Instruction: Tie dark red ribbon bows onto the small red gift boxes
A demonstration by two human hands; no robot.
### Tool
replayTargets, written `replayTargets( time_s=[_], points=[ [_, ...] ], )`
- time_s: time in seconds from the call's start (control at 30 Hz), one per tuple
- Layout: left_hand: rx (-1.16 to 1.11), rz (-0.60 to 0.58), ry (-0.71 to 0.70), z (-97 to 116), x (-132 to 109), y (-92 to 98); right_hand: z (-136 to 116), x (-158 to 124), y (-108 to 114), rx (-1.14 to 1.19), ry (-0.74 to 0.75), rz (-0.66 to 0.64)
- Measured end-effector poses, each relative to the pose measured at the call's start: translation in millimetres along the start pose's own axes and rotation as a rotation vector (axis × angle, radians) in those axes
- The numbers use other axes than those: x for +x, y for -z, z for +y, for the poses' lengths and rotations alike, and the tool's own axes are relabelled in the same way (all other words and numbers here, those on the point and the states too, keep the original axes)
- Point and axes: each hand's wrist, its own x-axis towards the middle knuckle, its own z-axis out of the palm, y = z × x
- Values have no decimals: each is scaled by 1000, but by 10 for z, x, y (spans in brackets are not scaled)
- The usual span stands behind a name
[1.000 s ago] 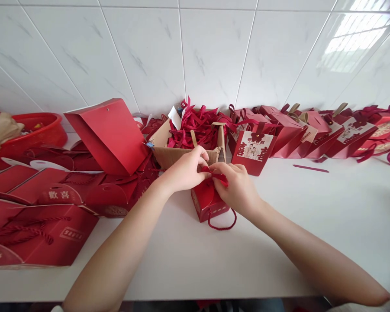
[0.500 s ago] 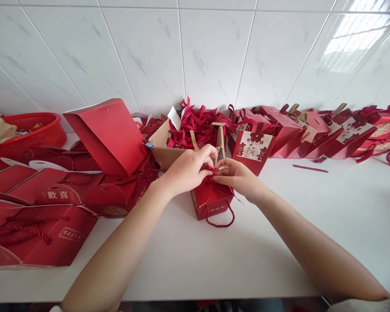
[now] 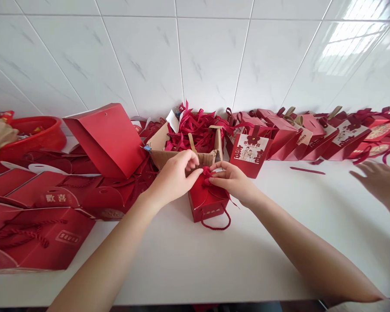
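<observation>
A small red gift box [image 3: 209, 203] with a twisted cord handle stands on the white table in front of me. On its top sits a red ribbon bow [image 3: 207, 175]. My right hand [image 3: 230, 178] pinches the right side of the bow between thumb and fingers. My left hand [image 3: 178, 173] is just left of the bow, its thumb tip at the bow's edge and its fingers curled and apart from the thumb, with nothing seen between them.
Behind the box, a cardboard box [image 3: 162, 157] holds many red ribbons. Red boxes [image 3: 52, 234] crowd the left; red bags [image 3: 251, 151] line the wall at right. Another person's hand [image 3: 376, 180] is at the right edge, another hand [image 3: 0, 136] by a red basin [image 3: 52, 136].
My left hand has let go of the bow and moved slightly left, its fingers opening. A person's hand has come in at the right. A red packet now shows by the hand at far left.
</observation>
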Motion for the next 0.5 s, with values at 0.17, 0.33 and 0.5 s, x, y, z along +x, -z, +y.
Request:
replayTargets(
  time_s=[0.17, 0.33, 0.5],
  points=[
    [-98, -111, 80, -63, -209, -92, -22, -23, -40, -1, -9, 8],
    [-161, 40, 27, -150, -245, -270, -26, -78, -51, 22, -24, -1],
    [-265, 131, 8, -205, -266, -290, -38, -108, -39, 5, -33, -39]
  ],
)
